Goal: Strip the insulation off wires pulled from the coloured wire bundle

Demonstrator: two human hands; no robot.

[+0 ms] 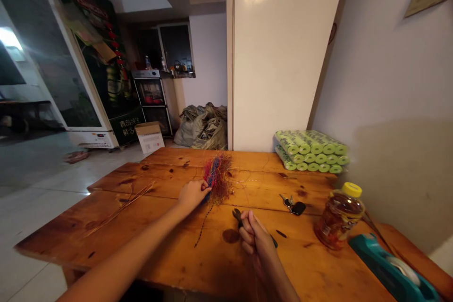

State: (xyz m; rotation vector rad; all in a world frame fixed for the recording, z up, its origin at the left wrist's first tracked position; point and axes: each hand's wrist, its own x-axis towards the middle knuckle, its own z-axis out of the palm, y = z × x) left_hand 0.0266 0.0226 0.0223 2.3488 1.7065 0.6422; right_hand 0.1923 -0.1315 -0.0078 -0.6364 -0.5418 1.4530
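My left hand (194,194) is closed in a pinch on the lower left side of a tangled bundle of thin wires (221,177), coloured red, blue and copper. A dark twisted strand (202,228) trails from the bundle toward the table's near edge. To the right, my right hand (254,236) is closed, thumb and forefinger pressed together, apparently on a thin wire that is barely visible. Behind this hand are pliers (236,214) with dark jaws and a teal handle, partly hidden; whether the curled fingers touch them I cannot tell.
Several loose wires (123,205) lie on the left of the wooden table (159,226). At right are keys (293,205), a yellow-lidded jar (339,217) and a teal tape dispenser (392,269). Stacked green rolls (311,151) stand at the back, against a pillar (279,56).
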